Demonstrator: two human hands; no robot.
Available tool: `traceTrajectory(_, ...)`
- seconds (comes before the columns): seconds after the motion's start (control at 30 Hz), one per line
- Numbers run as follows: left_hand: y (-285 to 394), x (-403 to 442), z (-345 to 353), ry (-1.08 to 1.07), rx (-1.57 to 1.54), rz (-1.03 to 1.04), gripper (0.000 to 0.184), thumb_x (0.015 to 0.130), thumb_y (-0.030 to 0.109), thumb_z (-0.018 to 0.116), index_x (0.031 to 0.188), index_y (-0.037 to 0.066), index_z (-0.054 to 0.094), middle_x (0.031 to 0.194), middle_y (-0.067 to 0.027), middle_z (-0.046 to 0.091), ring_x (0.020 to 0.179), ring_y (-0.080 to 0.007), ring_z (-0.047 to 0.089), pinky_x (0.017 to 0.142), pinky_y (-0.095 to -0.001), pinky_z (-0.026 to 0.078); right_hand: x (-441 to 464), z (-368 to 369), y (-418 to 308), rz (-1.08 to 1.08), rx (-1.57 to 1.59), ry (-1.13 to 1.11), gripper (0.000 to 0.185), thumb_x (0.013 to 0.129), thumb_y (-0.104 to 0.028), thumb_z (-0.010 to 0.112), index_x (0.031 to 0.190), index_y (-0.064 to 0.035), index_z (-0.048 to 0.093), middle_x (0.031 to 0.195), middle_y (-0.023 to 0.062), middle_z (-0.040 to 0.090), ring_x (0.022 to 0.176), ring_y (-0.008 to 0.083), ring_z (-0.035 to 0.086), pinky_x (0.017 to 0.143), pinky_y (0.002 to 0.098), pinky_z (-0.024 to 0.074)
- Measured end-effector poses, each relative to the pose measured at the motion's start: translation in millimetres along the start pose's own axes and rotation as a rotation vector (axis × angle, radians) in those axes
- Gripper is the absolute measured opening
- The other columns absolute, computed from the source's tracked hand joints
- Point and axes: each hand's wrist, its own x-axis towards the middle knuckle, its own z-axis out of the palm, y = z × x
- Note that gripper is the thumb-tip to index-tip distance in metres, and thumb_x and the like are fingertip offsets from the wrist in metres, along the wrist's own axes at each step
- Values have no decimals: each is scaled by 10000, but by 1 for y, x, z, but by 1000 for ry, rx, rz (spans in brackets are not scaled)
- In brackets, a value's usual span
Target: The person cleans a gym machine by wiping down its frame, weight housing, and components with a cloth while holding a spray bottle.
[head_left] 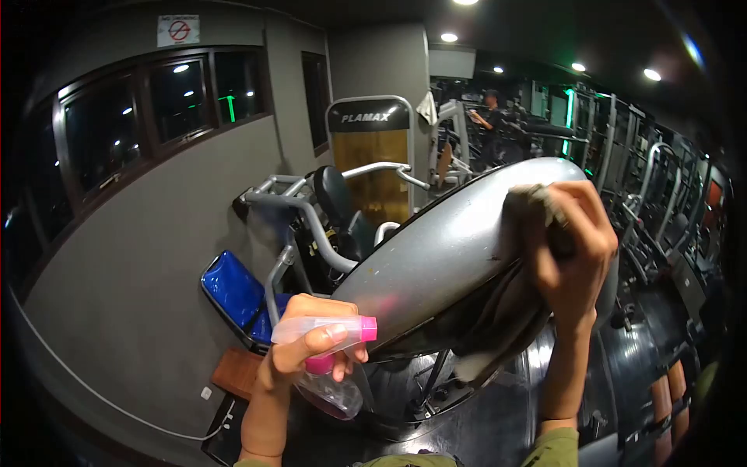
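My left hand (311, 342) is wrapped round a clear spray bottle (334, 393) with a pink nozzle and collar, tilted so the nozzle faces right. My right hand (572, 241) is closed on a dark, greyish cloth (498, 315), pressed against the silver-grey curved cover (443, 241) of a gym machine. Part of the cloth bunches up above the fingers, and the rest hangs down over the cover's dark lower side. Scuffs and small marks show on the cover's surface.
A blue padded seat (233, 288) stands by the left wall, near a brown wooden block (235, 373). Behind is a weight machine (369, 117) marked PLAMAX. A person (489, 121) stands farther back among gym equipment. A cable (101, 405) runs along the wall.
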Motion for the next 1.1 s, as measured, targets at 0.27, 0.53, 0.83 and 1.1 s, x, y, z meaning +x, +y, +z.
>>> traceTrajectory(0.27,-10,-5,3,3,-43,-17,438,830,318,560,796,-106,666,732,-146,664,514,-164,617,469,-259,488,-72,36,-75,-40,100,-73,289,682,-44,771,965,-103,786,907,91,651,783,242,638,687,340,518)
traceTrajectory(0.53,-17,-1,0,-68,7,99,447,822,326,547,750,-100,664,688,-150,649,483,-175,607,445,-267,481,-75,38,-49,209,-77,391,276,750,52,699,1012,-27,730,950,125,696,849,287,692,756,351,542)
traceTrajectory(0.83,-25,-8,5,1,44,116,470,826,348,555,756,-105,658,696,-160,647,478,-176,601,444,-251,480,-114,55,-58,106,-65,361,318,721,28,696,1018,-79,731,936,91,696,805,266,674,686,373,546)
traceTrajectory(1.1,-44,-28,18,144,98,124,467,829,344,569,774,-112,658,692,-163,653,483,-182,610,438,-255,486,-141,74,-71,145,28,355,298,727,-96,747,1025,-92,738,936,69,687,808,244,671,716,349,547)
